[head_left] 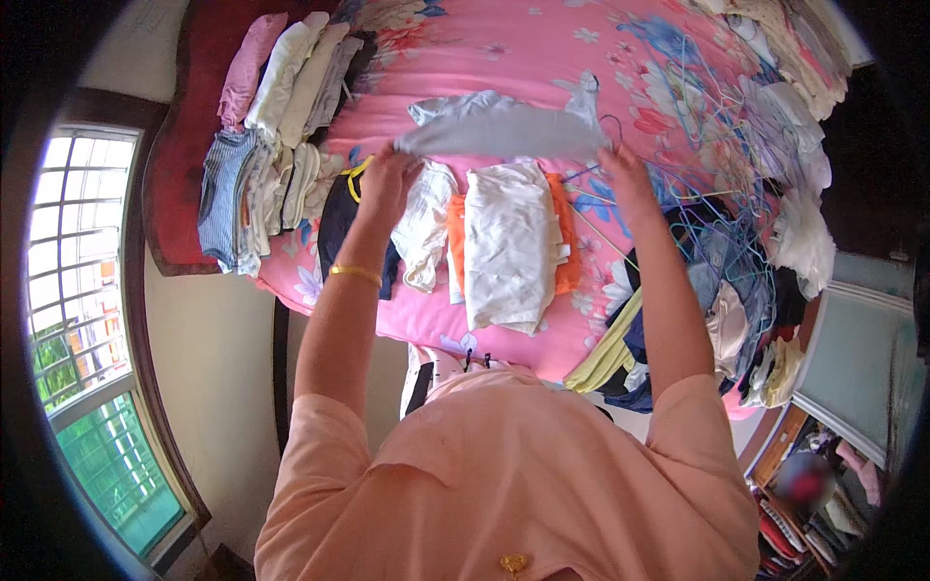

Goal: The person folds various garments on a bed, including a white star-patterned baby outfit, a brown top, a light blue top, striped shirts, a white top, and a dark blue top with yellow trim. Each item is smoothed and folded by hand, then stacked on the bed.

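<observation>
A light grey garment is stretched between my two hands above a pink floral bedspread, its middle blurred and its far part lying on the bed. My left hand grips its left edge, and my right hand grips its right edge. Nearer to me lies a folded white garment on top of orange cloth. Beside that stack, to the left, is a crumpled white garment. A black garment with yellow trim lies partly behind my left forearm.
Rolled and folded clothes line the bed's left side. Tangled plastic hangers spread over the right side, with jeans beneath some of them. A yellow-green garment hangs at the near right edge. A barred window is at far left.
</observation>
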A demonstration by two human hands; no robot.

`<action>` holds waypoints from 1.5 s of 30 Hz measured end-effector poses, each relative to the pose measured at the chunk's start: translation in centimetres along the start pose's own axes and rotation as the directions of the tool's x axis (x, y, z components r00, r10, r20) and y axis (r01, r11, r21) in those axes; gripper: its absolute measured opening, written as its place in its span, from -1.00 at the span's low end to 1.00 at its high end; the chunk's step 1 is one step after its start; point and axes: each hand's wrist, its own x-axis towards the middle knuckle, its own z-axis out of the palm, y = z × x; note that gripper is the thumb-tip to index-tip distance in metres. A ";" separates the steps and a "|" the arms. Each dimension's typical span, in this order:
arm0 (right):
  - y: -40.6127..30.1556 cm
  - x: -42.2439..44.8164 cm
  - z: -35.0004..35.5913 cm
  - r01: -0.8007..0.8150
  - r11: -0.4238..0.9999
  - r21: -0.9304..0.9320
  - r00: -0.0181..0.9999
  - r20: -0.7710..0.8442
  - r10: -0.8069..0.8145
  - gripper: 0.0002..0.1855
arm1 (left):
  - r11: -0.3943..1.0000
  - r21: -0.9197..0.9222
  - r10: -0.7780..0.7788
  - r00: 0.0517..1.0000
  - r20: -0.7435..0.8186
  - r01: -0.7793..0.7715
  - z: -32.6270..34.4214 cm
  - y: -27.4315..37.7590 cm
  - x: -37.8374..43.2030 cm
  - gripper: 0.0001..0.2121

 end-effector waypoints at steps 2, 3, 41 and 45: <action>3.4 -3.5 -0.3 -0.190 0.981 0.048 0.982 0.036 0.188 -0.79 | 0.996 0.040 -0.079 0.994 -0.074 0.082 -0.5 -1.8 -3.9 -0.78; 6.5 -5.2 -1.1 -0.339 0.939 0.051 0.940 0.066 0.336 -0.77 | 0.987 0.086 -0.120 0.981 -0.154 0.134 0.2 -2.4 -6.3 -0.76; -5.1 -2.4 20.0 -0.161 0.987 0.013 0.949 0.277 0.151 -0.77 | 0.979 -0.164 0.028 0.883 -0.469 -0.118 -14.1 5.5 -15.4 -0.90; -7.2 3.6 31.9 -0.109 0.991 -0.081 0.856 0.498 0.135 -0.80 | 0.964 -0.036 0.206 0.822 -0.531 -0.264 -21.9 13.4 -14.9 -0.90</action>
